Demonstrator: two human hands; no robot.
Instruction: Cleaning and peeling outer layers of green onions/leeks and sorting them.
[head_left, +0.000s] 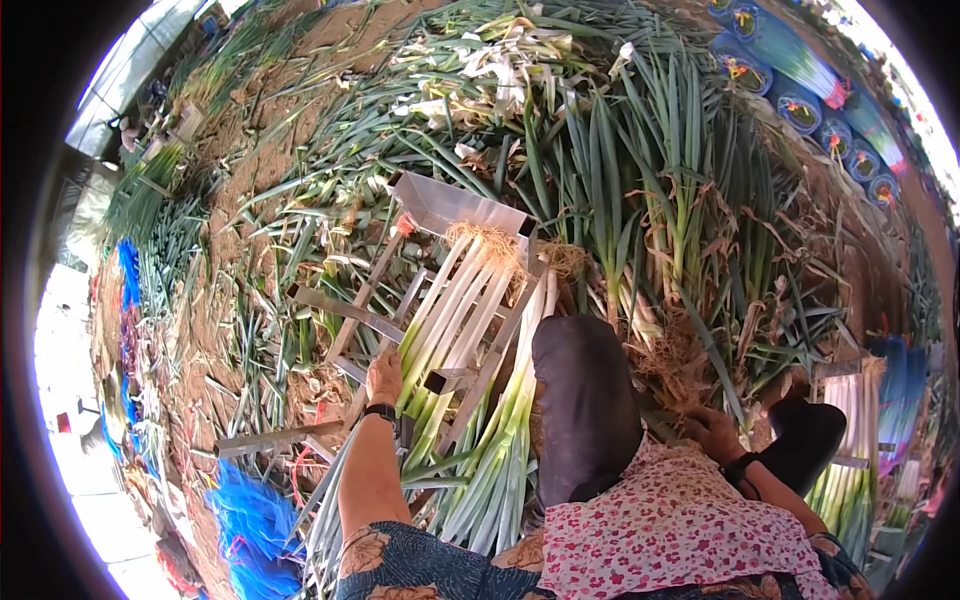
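Note:
A metal rack (450, 201) stands before me with a row of trimmed long green onions (457, 300) lying in it, their roots against its upper plate. My left hand (384, 379) is at the left side of this bundle with its fingers curled; whether it grips a stalk or the rack's bar is hidden. More peeled onions (517, 397) lie to the right of the rack, beside my knee. Low on the right, my right hand (712, 431) is close to the roots of untrimmed green onions (667, 360). Its fingertips are hard to make out.
Stripped leaves (495, 67) are heaped beyond the rack. Blue netting (251, 525) lies at lower left. Several blue-wrapped onion bundles (799, 112) lie at upper right. Another rack of white-stemmed onions (847, 405) stands at far right.

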